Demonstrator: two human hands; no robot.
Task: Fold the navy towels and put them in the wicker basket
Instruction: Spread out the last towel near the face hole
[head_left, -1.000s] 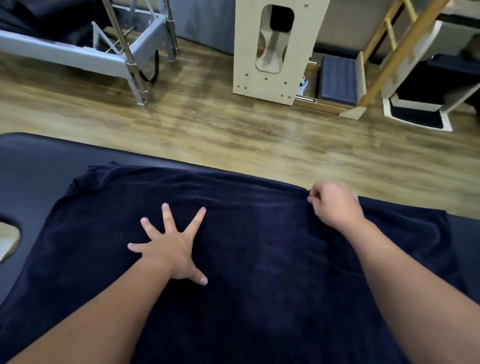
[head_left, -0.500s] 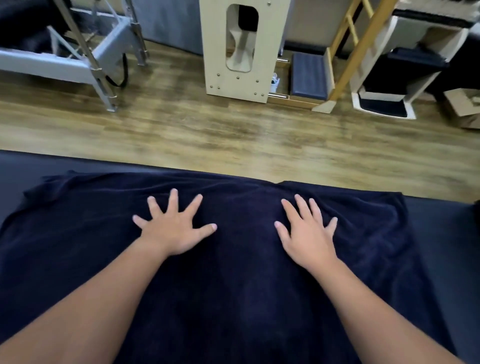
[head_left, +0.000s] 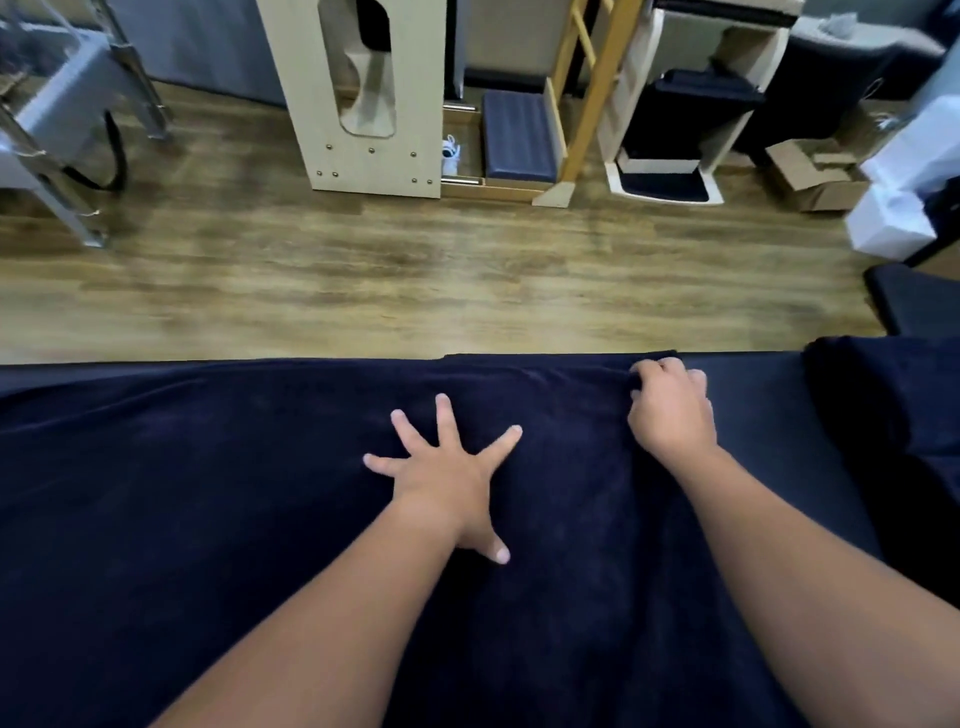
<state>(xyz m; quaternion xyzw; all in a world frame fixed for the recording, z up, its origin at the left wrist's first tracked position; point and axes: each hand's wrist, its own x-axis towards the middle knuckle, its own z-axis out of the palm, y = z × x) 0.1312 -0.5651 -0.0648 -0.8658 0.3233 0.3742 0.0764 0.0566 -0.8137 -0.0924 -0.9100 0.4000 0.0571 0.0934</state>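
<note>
A navy towel (head_left: 208, 493) lies spread flat over a dark padded table (head_left: 753, 374). My left hand (head_left: 447, 478) presses flat on the towel's middle with its fingers spread wide. My right hand (head_left: 670, 410) has its fingers curled around the towel's far right corner at the table's far edge. More navy cloth (head_left: 893, 415) is heaped at the right end of the table. No wicker basket is in view.
Beyond the table is a wooden floor (head_left: 415, 280). Pale wooden exercise equipment (head_left: 363, 104) and a ladder frame (head_left: 582, 93) stand at the back. A metal frame (head_left: 67, 130) is at the far left. A cardboard box (head_left: 815, 171) and white boxes (head_left: 893, 218) sit at the right.
My right hand went from lying flat on the towel to gripping its far right corner. My left hand shifted right and spread wider. The view swung to the right.
</note>
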